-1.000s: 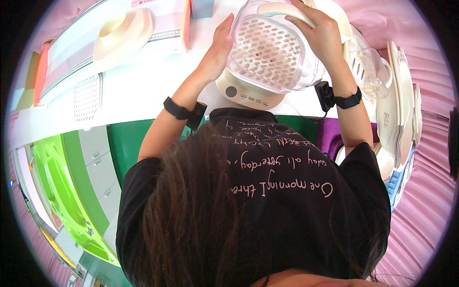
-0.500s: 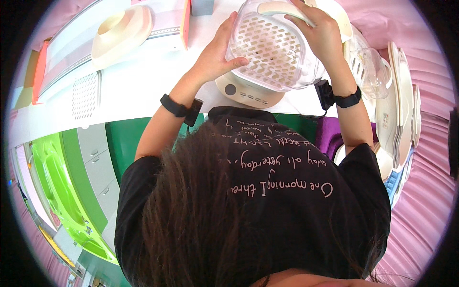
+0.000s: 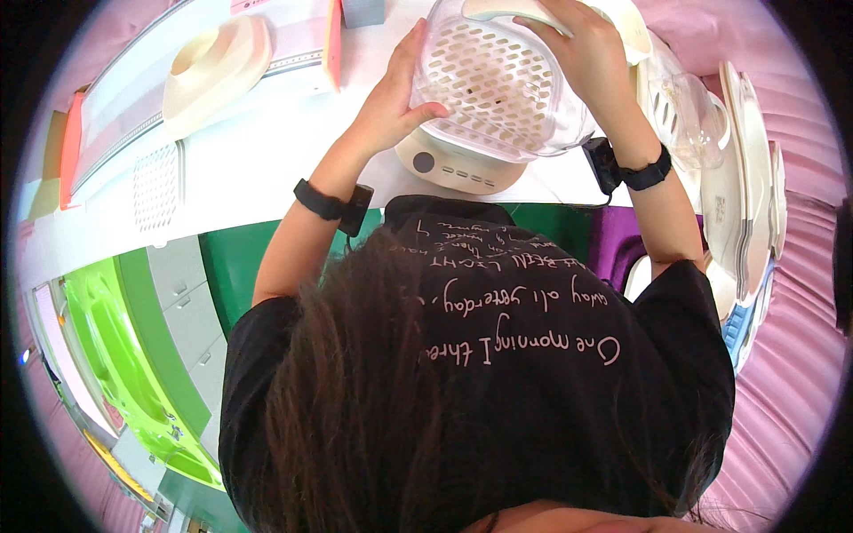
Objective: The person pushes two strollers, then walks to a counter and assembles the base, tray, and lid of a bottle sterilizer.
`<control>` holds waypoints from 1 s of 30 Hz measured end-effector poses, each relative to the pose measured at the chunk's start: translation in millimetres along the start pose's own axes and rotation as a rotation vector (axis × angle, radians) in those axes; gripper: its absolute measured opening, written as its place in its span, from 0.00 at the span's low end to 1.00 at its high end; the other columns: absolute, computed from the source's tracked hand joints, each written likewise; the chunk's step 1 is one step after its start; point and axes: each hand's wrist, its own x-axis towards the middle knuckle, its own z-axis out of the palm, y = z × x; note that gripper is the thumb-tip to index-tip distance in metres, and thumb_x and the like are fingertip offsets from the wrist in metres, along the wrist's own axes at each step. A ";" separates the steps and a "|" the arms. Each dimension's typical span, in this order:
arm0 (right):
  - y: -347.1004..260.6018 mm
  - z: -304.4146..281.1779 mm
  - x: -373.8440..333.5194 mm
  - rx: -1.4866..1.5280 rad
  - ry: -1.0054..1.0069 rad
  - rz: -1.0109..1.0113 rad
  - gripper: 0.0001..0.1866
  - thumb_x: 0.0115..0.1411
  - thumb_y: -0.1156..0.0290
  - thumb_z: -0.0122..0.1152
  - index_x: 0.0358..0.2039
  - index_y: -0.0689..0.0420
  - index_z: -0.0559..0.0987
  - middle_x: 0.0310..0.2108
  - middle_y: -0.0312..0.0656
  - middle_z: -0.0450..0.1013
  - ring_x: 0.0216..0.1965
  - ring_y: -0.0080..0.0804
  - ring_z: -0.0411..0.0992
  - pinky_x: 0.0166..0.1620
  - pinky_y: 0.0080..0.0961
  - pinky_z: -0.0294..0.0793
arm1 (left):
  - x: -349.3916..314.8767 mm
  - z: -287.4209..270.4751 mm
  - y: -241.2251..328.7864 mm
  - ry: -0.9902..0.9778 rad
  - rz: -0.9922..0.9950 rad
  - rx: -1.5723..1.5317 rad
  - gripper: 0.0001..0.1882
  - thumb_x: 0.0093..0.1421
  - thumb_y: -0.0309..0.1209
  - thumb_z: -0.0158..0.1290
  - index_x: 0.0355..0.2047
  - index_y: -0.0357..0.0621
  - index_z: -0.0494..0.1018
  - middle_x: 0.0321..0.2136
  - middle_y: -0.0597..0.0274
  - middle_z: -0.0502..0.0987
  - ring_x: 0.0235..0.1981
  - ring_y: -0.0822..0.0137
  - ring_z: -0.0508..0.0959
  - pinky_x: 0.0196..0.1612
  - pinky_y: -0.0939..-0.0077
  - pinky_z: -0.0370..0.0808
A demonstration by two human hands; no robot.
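In front of me on the white table stands a steamer with a cream base [image 3: 462,164] that carries a dark round dial and several buttons. Above the base, a slotted cream tray [image 3: 484,84] shows through clear plastic. A transparent lid [image 3: 573,124] with a pale curved handle [image 3: 498,9] covers it, its top cut off by the frame. My right hand [image 3: 586,53] is closed around that handle at its right end. Against the clear left side rests my left hand [image 3: 386,107], fingers stretched along the wall and thumb apart, pointing across the near corner.
To the left are a cream wide-brimmed piece [image 3: 222,71] on a pale raised panel and a white perforated tray [image 3: 158,186]. Clear containers [image 3: 697,124] and upright cream boards [image 3: 737,195] crowd the right. Below the table are a purple piece [image 3: 613,240] and bright green furniture [image 3: 133,355].
The steamer and both hands sit slightly farther left and higher in the picture, with the surroundings shifting a little too. Each hand keeps its place on the steamer.
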 end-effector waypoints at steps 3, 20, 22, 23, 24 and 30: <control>5.4 3.5 -1.0 0.019 0.057 -0.037 0.21 0.48 0.65 0.64 0.43 0.60 0.76 0.28 0.50 0.74 0.29 0.46 0.72 0.34 0.32 0.71 | 0.3 1.7 -3.2 -0.009 0.023 0.047 0.57 0.44 0.50 0.60 0.63 0.42 0.37 0.62 0.46 0.45 0.63 0.50 0.50 0.62 0.67 0.52; 118.2 64.7 -187.0 1.060 0.078 0.913 0.35 0.61 0.42 0.35 0.59 0.55 0.56 0.53 0.44 0.59 0.50 0.33 0.61 0.51 0.33 0.62 | -12.1 1.5 -50.0 0.295 -0.524 -0.620 0.36 0.63 0.55 0.32 0.63 0.45 0.43 0.62 0.53 0.47 0.64 0.58 0.48 0.63 0.64 0.45; 105.7 90.2 -207.0 1.254 -0.033 1.067 0.38 0.61 0.41 0.34 0.62 0.55 0.50 0.59 0.48 0.53 0.58 0.47 0.55 0.55 0.40 0.59 | -21.8 12.5 -59.5 0.208 -0.596 -0.842 0.33 0.64 0.52 0.32 0.62 0.45 0.45 0.62 0.56 0.50 0.62 0.60 0.52 0.63 0.65 0.47; 91.9 92.5 -205.0 1.414 -0.031 1.092 0.38 0.61 0.40 0.34 0.61 0.57 0.50 0.60 0.47 0.52 0.59 0.45 0.54 0.56 0.41 0.58 | -25.5 18.5 -60.4 0.199 -0.592 -0.833 0.33 0.64 0.52 0.32 0.62 0.45 0.45 0.62 0.56 0.50 0.62 0.60 0.52 0.63 0.65 0.47; 84.0 88.2 -200.8 1.556 -0.133 0.984 0.39 0.60 0.40 0.34 0.62 0.57 0.49 0.60 0.46 0.51 0.59 0.42 0.54 0.56 0.41 0.58 | -28.9 26.6 -59.7 0.169 -0.640 -0.888 0.34 0.64 0.52 0.33 0.62 0.44 0.45 0.61 0.58 0.51 0.62 0.62 0.52 0.62 0.65 0.50; 81.1 109.5 -197.3 1.612 -0.029 1.141 0.34 0.63 0.44 0.31 0.60 0.59 0.52 0.59 0.45 0.54 0.59 0.38 0.54 0.57 0.40 0.57 | -32.6 47.2 -73.7 0.259 -0.760 -1.015 0.30 0.64 0.49 0.35 0.60 0.43 0.51 0.57 0.61 0.59 0.57 0.63 0.61 0.57 0.64 0.61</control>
